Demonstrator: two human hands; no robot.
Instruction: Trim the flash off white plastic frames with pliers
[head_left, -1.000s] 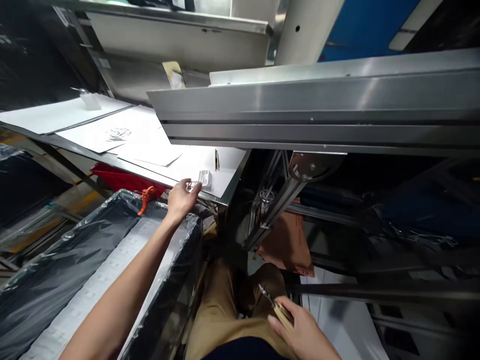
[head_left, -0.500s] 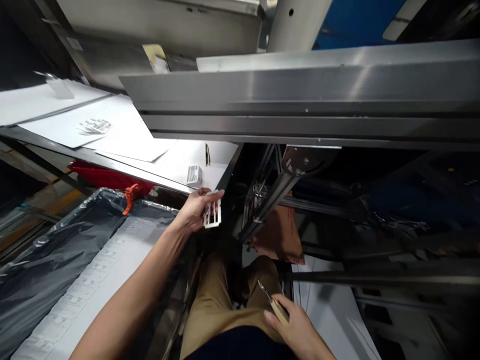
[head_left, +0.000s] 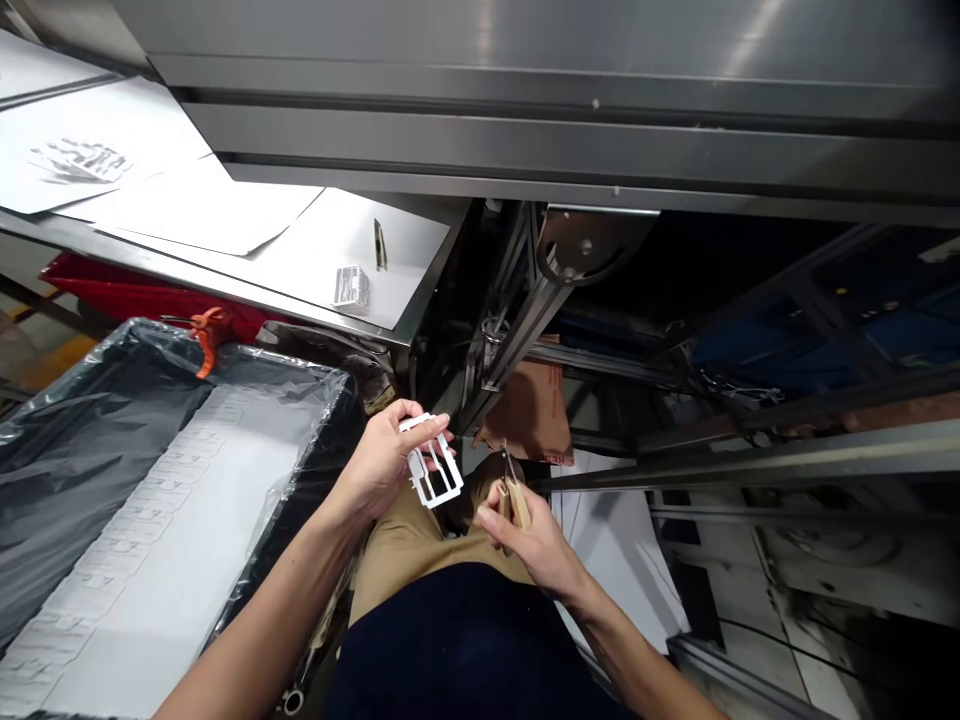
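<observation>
My left hand (head_left: 381,455) pinches a thin white slotted frame (head_left: 442,497) between thumb and fingers above my lap. Close by on the right, my right hand (head_left: 541,545) is wrapped around small nippers (head_left: 519,503) with beige handles. The nippers' jaws point up and away from me, apart from the frame. A small stack of similar white frames (head_left: 351,288) sits at the table's near right corner. Behind it lies a slim black and yellow tool (head_left: 380,244), perhaps a cutter.
White sheets (head_left: 202,215) cover the table, with more slotted pieces (head_left: 82,160) at far left. Left of me stands a plastic-lined bin (head_left: 247,470) holding rows of white parts, with an orange clamp (head_left: 208,338) on its rim. A metal beam (head_left: 525,140) spans the front.
My right hand has come up and left with the nippers, nearer the white frame. The frame has tilted in my left hand. The view has shifted downward and right.
</observation>
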